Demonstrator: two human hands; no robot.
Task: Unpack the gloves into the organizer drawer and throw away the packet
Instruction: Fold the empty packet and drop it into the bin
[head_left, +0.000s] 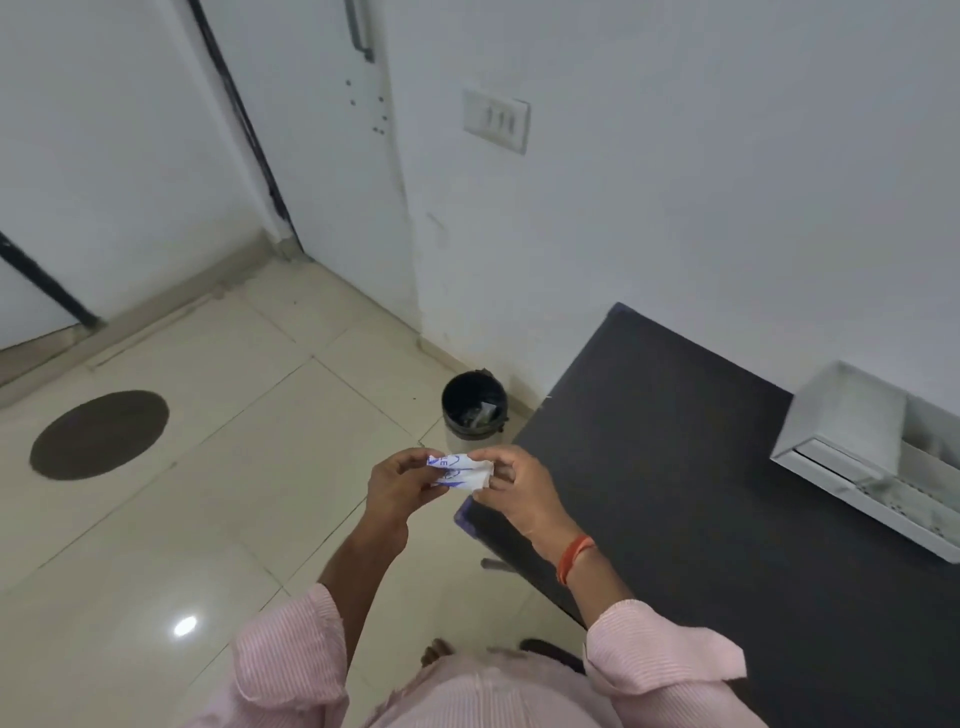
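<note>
A crumpled white packet with blue print (460, 470) is pinched between both hands in front of my chest. My left hand (400, 483) grips its left end and my right hand (519, 493) grips its right end. Just beyond the hands a small black waste bin (474, 410) stands on the floor by the wall, with some scraps inside. At the far right a white organizer (862, 452) with a drawer pulled out sits on the dark table (675, 467). No gloves can be made out.
Beige floor tiles spread to the left, with a round dark mat (98, 435). A white door (311, 130) and wall with a switch plate (496, 120) stand behind the bin. The table's corner lies right under my right hand.
</note>
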